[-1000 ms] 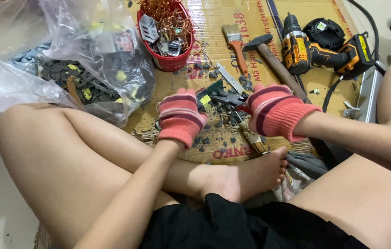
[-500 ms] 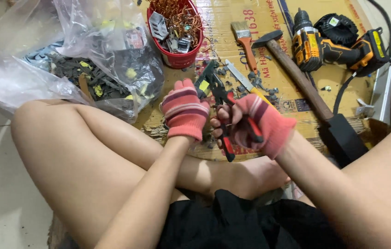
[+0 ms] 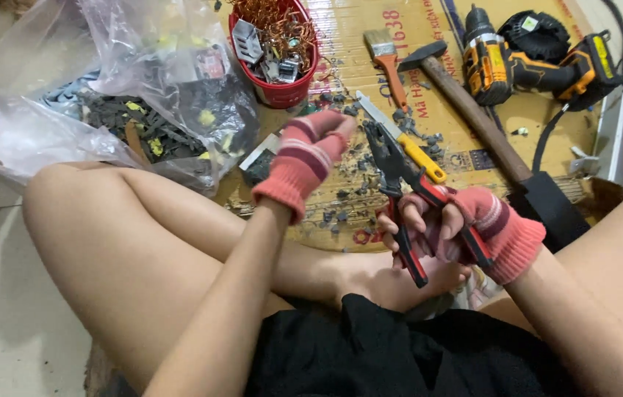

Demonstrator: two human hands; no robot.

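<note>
Gripping red-handled pliers (image 3: 400, 198), right hand (image 3: 466, 231) fingers wrapped round handles | left hand (image 3: 304, 158) raised beside plier nose, fingers curled, holding nothing visible | cardboard (image 3: 429, 88) beneath

We see combination pliers (image 3: 400, 198) with red and black handles and dark steel jaws, held up above the flattened cardboard sheet (image 3: 539, 117). They stand nearly upright, tilted slightly, jaws at the top and handles spread apart below. Their jaws look nearly closed, and we cannot tell whether anything sits between them. They hang over the sheet's near edge, among scattered dark scraps.
</note>
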